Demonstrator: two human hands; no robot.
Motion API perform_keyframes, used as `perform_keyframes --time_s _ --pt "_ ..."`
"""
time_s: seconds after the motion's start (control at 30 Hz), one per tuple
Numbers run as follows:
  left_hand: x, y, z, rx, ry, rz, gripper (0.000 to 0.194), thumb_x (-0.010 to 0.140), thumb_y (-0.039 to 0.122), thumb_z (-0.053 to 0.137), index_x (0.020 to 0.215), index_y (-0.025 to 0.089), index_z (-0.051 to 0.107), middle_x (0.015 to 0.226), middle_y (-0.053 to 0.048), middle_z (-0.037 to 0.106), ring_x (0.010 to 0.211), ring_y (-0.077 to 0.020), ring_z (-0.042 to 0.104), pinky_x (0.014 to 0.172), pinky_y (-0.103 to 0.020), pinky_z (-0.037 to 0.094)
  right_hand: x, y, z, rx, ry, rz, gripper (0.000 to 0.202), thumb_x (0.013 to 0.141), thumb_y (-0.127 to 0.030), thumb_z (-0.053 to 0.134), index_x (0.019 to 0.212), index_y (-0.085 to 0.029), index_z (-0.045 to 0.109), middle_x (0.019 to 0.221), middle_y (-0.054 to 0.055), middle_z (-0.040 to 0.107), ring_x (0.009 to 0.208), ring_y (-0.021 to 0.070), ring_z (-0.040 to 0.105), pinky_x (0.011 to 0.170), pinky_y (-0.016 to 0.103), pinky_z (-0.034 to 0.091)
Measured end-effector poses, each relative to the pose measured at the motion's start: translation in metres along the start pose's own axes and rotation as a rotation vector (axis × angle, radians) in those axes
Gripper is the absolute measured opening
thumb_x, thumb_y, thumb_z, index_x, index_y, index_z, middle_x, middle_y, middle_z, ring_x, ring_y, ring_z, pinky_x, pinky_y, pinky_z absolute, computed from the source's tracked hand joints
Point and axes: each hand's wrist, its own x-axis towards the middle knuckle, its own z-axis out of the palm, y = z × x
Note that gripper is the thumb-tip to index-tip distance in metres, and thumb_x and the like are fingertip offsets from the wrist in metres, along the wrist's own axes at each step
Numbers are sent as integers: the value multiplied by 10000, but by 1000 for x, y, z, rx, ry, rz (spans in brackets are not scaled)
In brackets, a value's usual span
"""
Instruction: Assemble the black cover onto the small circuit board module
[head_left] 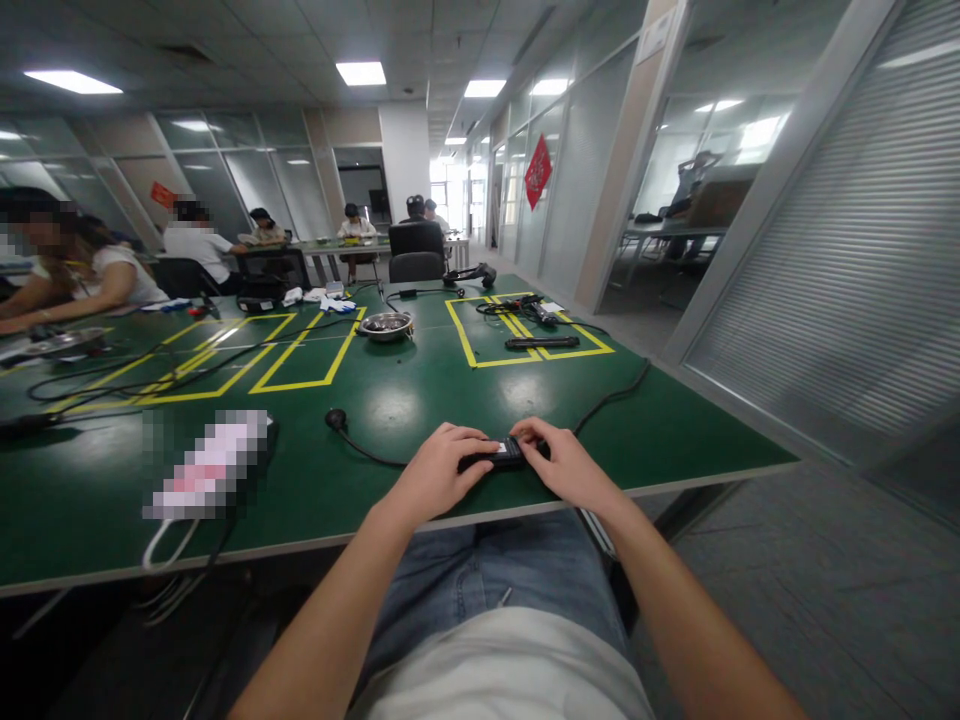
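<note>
A black power adapter (pixel 508 453) with a label on top lies at the front edge of the green table, between my two hands. My left hand (pixel 448 462) has its fingers closed around the adapter's left end. At the other end, my right hand (pixel 553 458) grips with bent fingers, which partly hide the cable joint there. From the left side a black cord runs to a plug (pixel 336 420) lying on the table. Another black cable (pixel 613 393) leads away to the right, toward the far side of the table.
A metal bowl (pixel 386 326) with small parts stands mid-table. Beyond my hands, yellow tape (pixel 471 345) frames a black bar (pixel 541 342) and tangled cables (pixel 510 306). A blurred-out phone-like item (pixel 214 465) lies left. People sit farther back; a person (pixel 97 265) works at left.
</note>
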Motion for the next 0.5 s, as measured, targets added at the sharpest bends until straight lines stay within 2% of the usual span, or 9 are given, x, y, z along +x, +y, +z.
perform_keyframes --time_s 0.27,0.5 --pt "0 7 1 85 3 51 297 1076 313 658 1339 253 782 1299 -102 785 1158 -264 678 1045 -438 567 -1 1 -1 -11 -14 1 246 940 -180 544 1086 -237 734 976 53 795 921 243 751 902 388 553" --pt "1 10 -1 32 5 -35 256 1039 256 693 1269 235 804 1229 -90 807 1086 -262 687 1002 -425 564 -1 1 -1 -10 -9 -5 235 937 -180 552 1083 -238 728 945 42 788 911 234 749 897 373 553"
